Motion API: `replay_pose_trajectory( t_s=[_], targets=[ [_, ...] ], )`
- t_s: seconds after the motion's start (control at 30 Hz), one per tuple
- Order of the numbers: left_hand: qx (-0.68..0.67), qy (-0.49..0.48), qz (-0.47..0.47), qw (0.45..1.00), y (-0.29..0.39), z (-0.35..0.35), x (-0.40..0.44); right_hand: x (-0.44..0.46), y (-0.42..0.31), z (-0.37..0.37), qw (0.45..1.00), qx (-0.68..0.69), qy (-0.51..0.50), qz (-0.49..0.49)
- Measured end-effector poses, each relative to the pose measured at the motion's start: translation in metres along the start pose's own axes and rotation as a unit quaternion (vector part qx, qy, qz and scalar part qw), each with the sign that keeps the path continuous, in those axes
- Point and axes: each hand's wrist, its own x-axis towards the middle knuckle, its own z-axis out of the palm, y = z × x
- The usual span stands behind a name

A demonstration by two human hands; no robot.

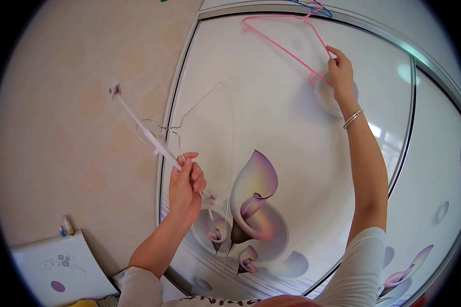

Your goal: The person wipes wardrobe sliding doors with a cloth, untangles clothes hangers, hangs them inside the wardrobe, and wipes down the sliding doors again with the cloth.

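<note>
My left hand (187,187) is closed around a white clip hanger (147,132), a slanting bar with a clip at its upper end. A thin wire hanger (193,108) is in the same grip, its curved hook beside the bar and its pale frame faint against the door. High at the right, my right hand (341,77) pinches the side of a pink hanger (281,48). The pink hanger's hook is up by a blue hanger (322,11) at the top edge; whether they touch, I cannot tell.
White sliding wardrobe doors (271,117) with printed calla lilies stand in front of me, framed by a metal rail. To the left is a beige wall (77,153). A white panel (61,266) with small bottles (66,225) on top stands at lower left.
</note>
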Motion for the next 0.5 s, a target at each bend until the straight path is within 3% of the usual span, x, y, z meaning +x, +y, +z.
replay_pose_trajectory(
  t_s=[0.1,0.27,0.4,0.5],
  targets=[
    [0.009,-0.012,-0.002,1.000,-0.006,0.014,0.022,-0.004,0.007,0.008,0.998,0.050,0.016,-0.018],
    [0.032,-0.085,0.010,0.996,-0.014,0.053,0.093,-0.010,-0.002,0.026,0.987,0.154,-0.014,0.035],
    [0.076,-0.103,0.024,0.992,-0.038,0.102,0.142,-0.014,0.022,0.043,0.976,0.217,-0.034,0.000],
    [0.076,-0.118,0.047,0.989,-0.060,0.142,0.171,-0.031,0.017,0.042,0.957,0.286,-0.029,0.031]
  ],
)
